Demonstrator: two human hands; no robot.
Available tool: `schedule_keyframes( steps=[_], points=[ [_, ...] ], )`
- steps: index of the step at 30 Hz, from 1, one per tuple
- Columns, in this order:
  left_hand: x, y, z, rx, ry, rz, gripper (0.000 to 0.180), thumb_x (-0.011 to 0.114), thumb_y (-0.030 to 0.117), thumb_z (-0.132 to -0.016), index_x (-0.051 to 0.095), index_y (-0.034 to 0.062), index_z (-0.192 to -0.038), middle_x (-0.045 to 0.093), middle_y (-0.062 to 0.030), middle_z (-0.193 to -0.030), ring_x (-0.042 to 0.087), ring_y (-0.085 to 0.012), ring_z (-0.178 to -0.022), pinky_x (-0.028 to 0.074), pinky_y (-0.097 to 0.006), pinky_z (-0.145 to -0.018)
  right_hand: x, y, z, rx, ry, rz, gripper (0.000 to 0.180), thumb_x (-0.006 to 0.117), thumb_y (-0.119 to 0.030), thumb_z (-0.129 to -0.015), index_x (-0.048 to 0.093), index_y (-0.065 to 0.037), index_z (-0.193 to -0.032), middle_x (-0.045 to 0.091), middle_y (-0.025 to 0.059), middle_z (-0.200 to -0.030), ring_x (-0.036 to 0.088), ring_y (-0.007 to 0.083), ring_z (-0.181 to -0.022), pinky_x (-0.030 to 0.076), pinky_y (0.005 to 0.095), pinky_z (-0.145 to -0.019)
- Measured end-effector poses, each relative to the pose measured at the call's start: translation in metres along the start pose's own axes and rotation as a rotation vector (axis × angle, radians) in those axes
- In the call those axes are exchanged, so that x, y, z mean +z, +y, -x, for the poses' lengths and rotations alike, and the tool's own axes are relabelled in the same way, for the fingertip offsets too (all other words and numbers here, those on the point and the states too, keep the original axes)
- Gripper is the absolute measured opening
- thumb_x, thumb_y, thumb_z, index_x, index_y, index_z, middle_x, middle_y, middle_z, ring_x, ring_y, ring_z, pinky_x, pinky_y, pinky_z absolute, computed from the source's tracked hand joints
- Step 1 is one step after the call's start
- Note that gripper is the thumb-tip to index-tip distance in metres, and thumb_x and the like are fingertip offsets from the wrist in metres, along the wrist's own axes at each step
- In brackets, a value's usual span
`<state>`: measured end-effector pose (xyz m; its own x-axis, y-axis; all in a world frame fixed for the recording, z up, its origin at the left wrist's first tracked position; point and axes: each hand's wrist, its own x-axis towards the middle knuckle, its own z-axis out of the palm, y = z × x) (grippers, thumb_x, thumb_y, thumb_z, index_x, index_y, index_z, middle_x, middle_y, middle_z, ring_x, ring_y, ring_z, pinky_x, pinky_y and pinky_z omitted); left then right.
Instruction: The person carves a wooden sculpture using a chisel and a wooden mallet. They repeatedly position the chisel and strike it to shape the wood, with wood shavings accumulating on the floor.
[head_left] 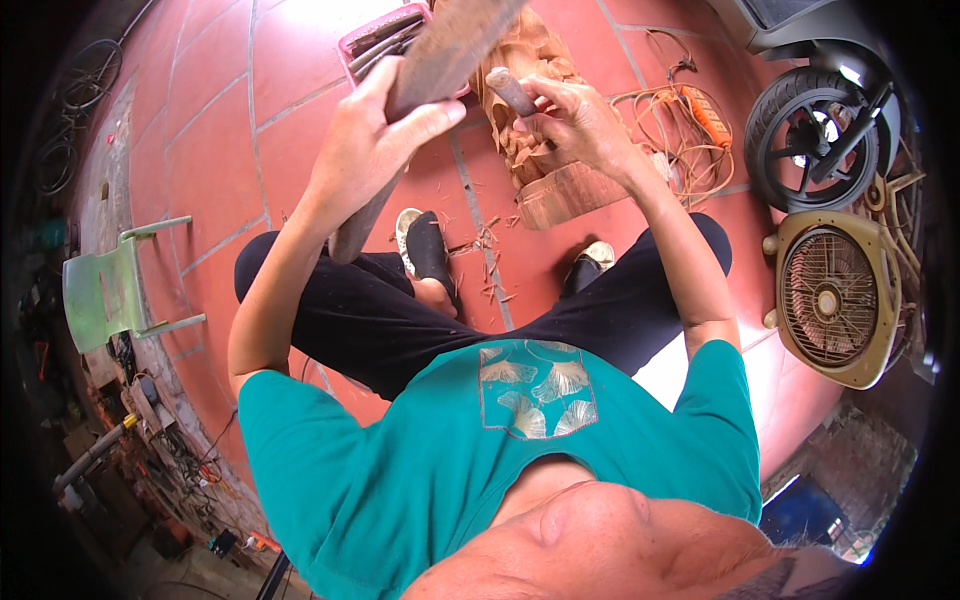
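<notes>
A wood carving (530, 120) is being worked on: this is judged to be the chiselling step, with the striking stroke about to be made. The left hand (365, 140) is wrapped tightly around a long wooden mallet (420, 90), which is held raised and tilted, its head above and ahead of the hand and its lower end pointing back toward the knee. The right hand (575, 125) is closed around a chisel (512, 92), whose rounded handle end sticks out up and to the left of the fingers; the blade is hidden by the hand and the carving. The carving is stood on the red tiled floor (220, 120) just below and in front of the right hand, between the two feet, and is touched by that hand. Wood chips (485, 240) are scattered on the tiles below it. A pink tray of tools (375, 40) is seen beyond the left hand, behind the mallet.

For the next move, a controlled downward blow of the mallet onto the chisel's handle end appears to be called for, with the chisel kept steady and angled against the wood, so that the fingers are missed and only a thin sliver is taken.

An orange cable (680, 120), a wheel (810, 140) and a box fan (835, 300) lie to the right of the right hand, well apart from the work.
</notes>
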<state>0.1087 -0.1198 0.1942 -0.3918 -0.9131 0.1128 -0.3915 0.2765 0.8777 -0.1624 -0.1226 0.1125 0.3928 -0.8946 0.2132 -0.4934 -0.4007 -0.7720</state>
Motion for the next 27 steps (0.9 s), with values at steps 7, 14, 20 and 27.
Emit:
schedule_keyframes(
  steps=[7,14,20,27],
  points=[
    [0.011,-0.005,0.016,0.053,0.117,0.007,0.043,0.078,0.025,-0.090,0.059,0.0012,-0.121,0.070,-0.0106,-0.095,0.065,-0.0187,-0.083,0.054,-0.035,-0.077,0.003,0.000,-0.005,-0.048,0.017,-0.022,0.031,0.077,-0.013,-0.087,0.064,-0.008,-0.115,0.067,0.0083,-0.087,0.065,0.0197,-0.077,0.053,0.0346,-0.072],
    [0.007,-0.020,0.017,-0.136,0.017,0.156,0.033,0.071,0.023,-0.095,0.060,0.0025,-0.118,0.054,0.0022,-0.075,0.051,-0.0051,-0.061,0.042,-0.023,-0.053,-0.020,0.013,-0.005,0.164,0.091,-0.071,0.026,0.076,-0.009,-0.090,0.066,-0.006,-0.113,0.068,-0.0008,-0.088,0.060,0.0066,-0.079,0.051,0.0272,-0.074],
    [0.007,-0.002,0.023,-0.108,0.045,0.182,0.028,0.070,0.018,-0.095,0.059,0.0023,-0.114,0.056,0.0013,-0.074,0.051,-0.0047,-0.058,0.041,-0.023,-0.051,-0.009,0.012,-0.005,0.068,0.088,-0.077,0.031,0.076,-0.009,-0.089,0.064,-0.005,-0.118,0.065,0.0014,-0.086,0.060,0.0098,-0.080,0.053,0.0287,-0.074],
    [0.022,-0.002,0.041,-0.060,0.166,0.308,0.022,0.068,0.014,-0.094,0.057,0.0022,-0.109,0.056,0.0003,-0.074,0.052,-0.0053,-0.057,0.042,-0.023,-0.052,0.000,0.000,-0.012,0.005,-0.043,0.019,0.035,0.078,-0.015,-0.085,0.066,-0.009,-0.117,0.070,0.0094,-0.089,0.067,0.0224,-0.079,0.053,0.0368,-0.075]
  ],
)
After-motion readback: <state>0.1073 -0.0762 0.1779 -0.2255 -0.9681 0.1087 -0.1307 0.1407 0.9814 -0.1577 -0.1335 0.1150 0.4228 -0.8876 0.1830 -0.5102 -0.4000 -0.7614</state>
